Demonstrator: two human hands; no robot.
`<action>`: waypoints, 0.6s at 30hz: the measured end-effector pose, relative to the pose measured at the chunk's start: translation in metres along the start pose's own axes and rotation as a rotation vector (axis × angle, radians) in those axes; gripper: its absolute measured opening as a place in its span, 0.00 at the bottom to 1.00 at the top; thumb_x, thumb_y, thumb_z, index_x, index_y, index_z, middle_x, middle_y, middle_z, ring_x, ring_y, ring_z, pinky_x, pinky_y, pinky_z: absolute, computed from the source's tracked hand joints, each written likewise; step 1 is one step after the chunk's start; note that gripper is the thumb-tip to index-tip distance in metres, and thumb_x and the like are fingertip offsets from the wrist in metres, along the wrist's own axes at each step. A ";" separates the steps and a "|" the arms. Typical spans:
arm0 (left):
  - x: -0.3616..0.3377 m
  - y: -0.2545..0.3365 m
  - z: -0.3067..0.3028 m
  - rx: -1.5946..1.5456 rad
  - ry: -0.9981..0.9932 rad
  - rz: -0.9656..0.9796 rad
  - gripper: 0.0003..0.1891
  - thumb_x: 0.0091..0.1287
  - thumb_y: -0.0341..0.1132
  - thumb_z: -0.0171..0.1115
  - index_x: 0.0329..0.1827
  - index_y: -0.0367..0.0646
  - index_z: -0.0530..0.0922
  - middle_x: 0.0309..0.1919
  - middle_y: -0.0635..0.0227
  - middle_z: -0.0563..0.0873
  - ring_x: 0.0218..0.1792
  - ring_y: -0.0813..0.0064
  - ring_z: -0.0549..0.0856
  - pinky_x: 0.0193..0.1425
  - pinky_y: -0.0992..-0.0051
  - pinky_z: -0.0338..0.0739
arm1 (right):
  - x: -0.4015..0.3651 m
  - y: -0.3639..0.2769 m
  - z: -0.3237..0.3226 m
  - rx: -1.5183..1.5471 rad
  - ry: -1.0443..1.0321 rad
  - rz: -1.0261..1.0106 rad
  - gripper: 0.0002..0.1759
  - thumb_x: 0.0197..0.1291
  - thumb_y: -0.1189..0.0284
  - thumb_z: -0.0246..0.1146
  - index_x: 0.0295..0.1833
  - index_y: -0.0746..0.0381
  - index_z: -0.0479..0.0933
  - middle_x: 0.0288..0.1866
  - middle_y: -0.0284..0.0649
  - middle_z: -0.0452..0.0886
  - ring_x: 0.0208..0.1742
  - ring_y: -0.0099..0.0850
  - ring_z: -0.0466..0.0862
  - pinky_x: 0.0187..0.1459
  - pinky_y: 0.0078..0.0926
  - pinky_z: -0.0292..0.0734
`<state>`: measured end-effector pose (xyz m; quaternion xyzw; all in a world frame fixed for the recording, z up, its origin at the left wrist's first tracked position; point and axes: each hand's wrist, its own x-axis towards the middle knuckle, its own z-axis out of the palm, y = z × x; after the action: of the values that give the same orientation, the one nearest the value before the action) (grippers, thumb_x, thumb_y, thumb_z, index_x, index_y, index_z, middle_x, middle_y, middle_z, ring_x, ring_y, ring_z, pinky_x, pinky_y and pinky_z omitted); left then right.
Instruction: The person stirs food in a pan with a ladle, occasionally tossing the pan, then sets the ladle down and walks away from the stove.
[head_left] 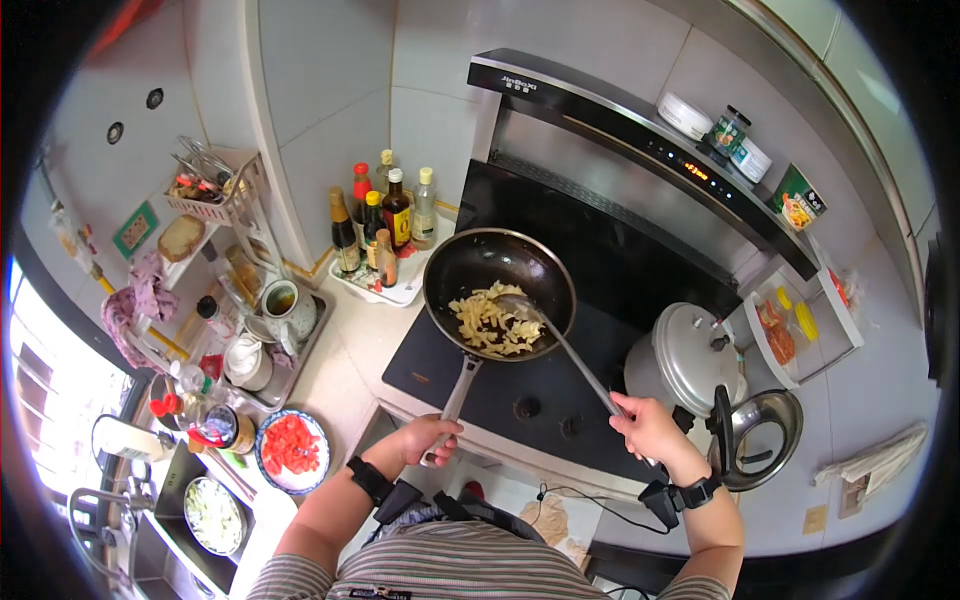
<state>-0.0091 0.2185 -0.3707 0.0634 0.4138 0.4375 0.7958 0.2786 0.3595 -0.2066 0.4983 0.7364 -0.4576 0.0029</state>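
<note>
My left hand is wrapped round the handle of a dark wok on the black cooktop. In the wok lie pale yellow pieces that look like scrambled egg. A long metal spatula slants across the rim, its head among the pieces. My right hand grips the spatula near the end of its handle. Left of my left forearm, a plate with a blue-patterned rim holds chopped tomato.
A silver pressure cooker stands right of the wok, with a metal bowl beside it. Several sauce bottles crowd a white tray. A plate of chopped greens is at the sink. The range hood overhangs the cooktop.
</note>
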 end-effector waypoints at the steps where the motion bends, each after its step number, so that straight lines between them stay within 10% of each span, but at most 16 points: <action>1: 0.000 0.000 -0.001 0.001 -0.003 0.011 0.06 0.58 0.31 0.54 0.29 0.42 0.65 0.17 0.69 0.68 0.12 0.80 0.64 0.13 0.77 0.60 | -0.001 0.000 0.001 0.087 0.017 -0.008 0.24 0.56 0.74 0.56 0.60 0.64 0.63 0.17 0.32 0.69 0.11 0.19 0.67 0.12 0.18 0.63; 7: -0.003 0.001 0.005 0.033 0.022 0.016 0.10 0.61 0.33 0.52 0.23 0.42 0.64 0.15 0.71 0.67 0.11 0.81 0.63 0.13 0.78 0.58 | -0.002 -0.001 -0.002 0.557 -0.239 0.094 0.23 0.56 0.78 0.54 0.59 0.64 0.64 0.25 0.35 0.72 0.13 0.19 0.67 0.11 0.17 0.61; 18: -0.003 0.001 0.005 0.024 0.022 0.011 0.08 0.61 0.32 0.52 0.25 0.42 0.64 0.16 0.71 0.67 0.11 0.82 0.63 0.13 0.78 0.57 | -0.015 -0.026 -0.058 0.053 -0.272 0.055 0.25 0.56 0.76 0.55 0.61 0.64 0.62 0.24 0.35 0.72 0.12 0.18 0.67 0.12 0.16 0.62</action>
<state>-0.0073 0.2186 -0.3655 0.0704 0.4271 0.4378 0.7880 0.2932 0.3851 -0.1482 0.4515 0.7031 -0.5399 0.1022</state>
